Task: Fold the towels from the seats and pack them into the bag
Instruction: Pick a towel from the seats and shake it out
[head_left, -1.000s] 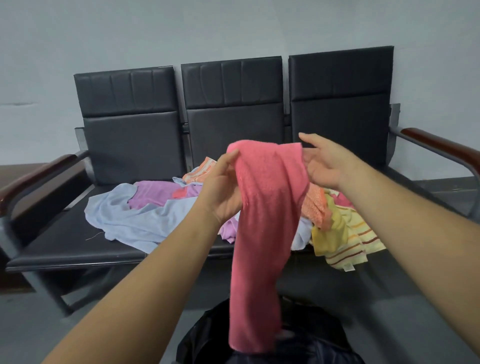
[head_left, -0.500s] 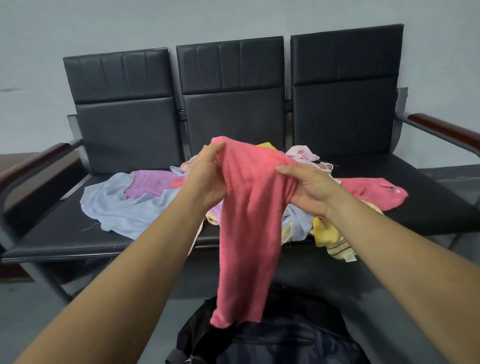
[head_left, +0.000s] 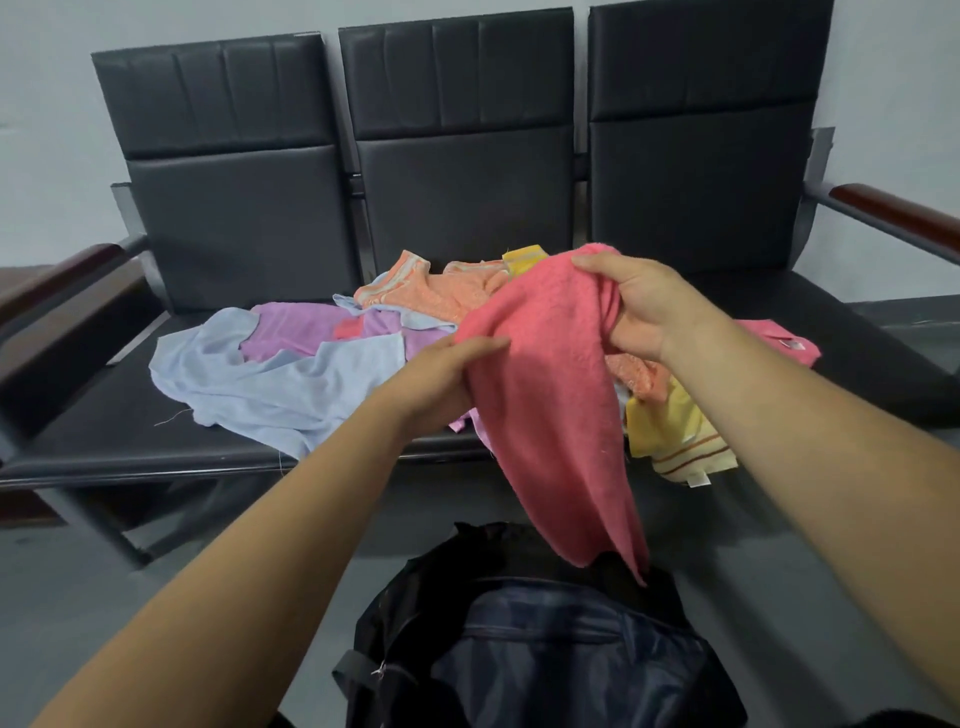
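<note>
Since half a second ago we have lifted our right hand (head_left: 644, 306) up and to the right and lowered our left hand (head_left: 441, 384), so the pink terry towel (head_left: 550, 405) now has its top edge slanting up to the right. Both sets of fingers are curled, gripping that edge. Its long axis hangs downward, the tip drifting right, over the dark fabric bag (head_left: 545, 654), in front of the black padded seats (head_left: 93, 431) strewn with loose coloured towels (head_left: 270, 384).

The setting was a waiting area, as in an office or public building. Three linked black padded seats (head_left: 457, 208) stood in one row on a shared metal frame (head_left: 104, 532). Wood-topped armrests (head_left: 893, 213) closed both ends. A bare pale wall (head_left: 52, 104) stood behind, and the floor (head_left: 78, 623) was plain grey.
</note>
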